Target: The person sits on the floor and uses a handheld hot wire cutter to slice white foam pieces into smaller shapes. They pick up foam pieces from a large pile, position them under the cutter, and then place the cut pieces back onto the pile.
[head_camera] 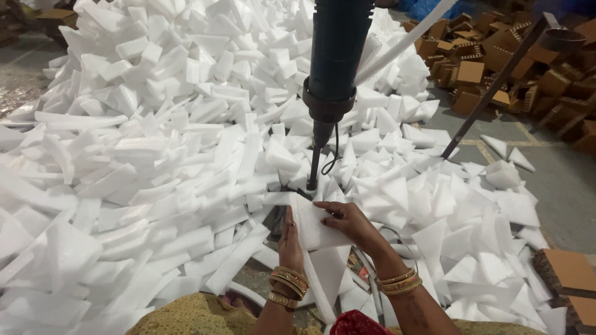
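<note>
I hold a folded white foam sheet piece (313,226) between both hands, just below the tip of a dark blue hot-air tool (335,62) that hangs nozzle down. My left hand (289,245) presses the piece's left edge with fingers pointing up. My right hand (349,223) lies on top of it, fingers spread toward the left. The tool's thin metal nozzle (315,164) ends right at the piece's upper edge. Gold bangles circle both wrists.
A large heap of white foam offcuts (155,136), strips and triangles, fills the floor ahead and to both sides. Brown cardboard pieces (472,71) are piled at the back right. A dark slanted metal rod (496,80) stands to the right. Cardboard blocks (565,273) lie near right.
</note>
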